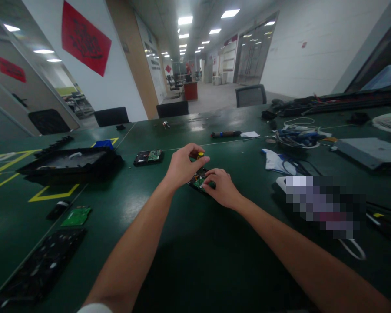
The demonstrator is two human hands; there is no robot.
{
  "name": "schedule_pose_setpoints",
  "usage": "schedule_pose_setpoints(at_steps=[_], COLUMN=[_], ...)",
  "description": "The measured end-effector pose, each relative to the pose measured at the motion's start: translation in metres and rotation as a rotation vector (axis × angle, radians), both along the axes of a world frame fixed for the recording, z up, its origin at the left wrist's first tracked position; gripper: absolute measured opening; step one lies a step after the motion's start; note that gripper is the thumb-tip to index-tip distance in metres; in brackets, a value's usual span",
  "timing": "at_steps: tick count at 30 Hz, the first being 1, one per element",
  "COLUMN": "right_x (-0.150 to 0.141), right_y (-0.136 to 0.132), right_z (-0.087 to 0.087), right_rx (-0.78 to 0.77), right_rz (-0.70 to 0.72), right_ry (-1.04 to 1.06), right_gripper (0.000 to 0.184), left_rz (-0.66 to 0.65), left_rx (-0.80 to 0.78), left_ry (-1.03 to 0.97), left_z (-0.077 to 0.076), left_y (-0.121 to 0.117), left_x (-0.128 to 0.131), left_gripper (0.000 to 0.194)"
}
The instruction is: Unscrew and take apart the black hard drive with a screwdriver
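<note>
My left hand (184, 165) is closed, with thumb and fingers around a small yellow-capped screwdriver (200, 154). It stands roughly upright over a dark hard drive (198, 181) with a green circuit board; its tip is hidden. Fingers of my right hand (223, 188) are bent together at the near right side of the drive, gripping its edge and covering part of the board. To the left lies another hard drive (149, 157), its green board facing up.
Left on the green table (127, 243) are a black tray (71, 160), a loose green circuit board (76, 216) and a black panel (42, 265). On the right are a blurred-out object (322, 204), a cable bundle (298, 135) and a grey metal box (371, 152). A dark cylindrical tool (226, 134) lies beyond my hands.
</note>
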State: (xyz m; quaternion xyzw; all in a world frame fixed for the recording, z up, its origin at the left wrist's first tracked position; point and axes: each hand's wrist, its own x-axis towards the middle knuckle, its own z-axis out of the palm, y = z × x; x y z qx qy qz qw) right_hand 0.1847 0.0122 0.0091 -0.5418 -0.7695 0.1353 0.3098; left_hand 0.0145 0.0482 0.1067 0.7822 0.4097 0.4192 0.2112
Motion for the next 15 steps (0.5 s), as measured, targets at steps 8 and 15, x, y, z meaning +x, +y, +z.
schedule_pose_setpoints(at_steps=[8, 15], right_x=[-0.008, -0.013], right_y=[-0.007, -0.009], right_z=[-0.002, -0.001], right_rx=[-0.018, -0.015], right_rz=[-0.014, -0.064], right_ry=[0.014, -0.006], right_gripper=[0.006, 0.007], left_rz=[0.009, -0.004], left_rx=[-0.003, -0.008], left_ry=[0.005, 0.005], left_z=[-0.001, 0.0], left_y=[0.001, 0.0], left_x=[-0.001, -0.001], left_gripper=[0.017, 0.017])
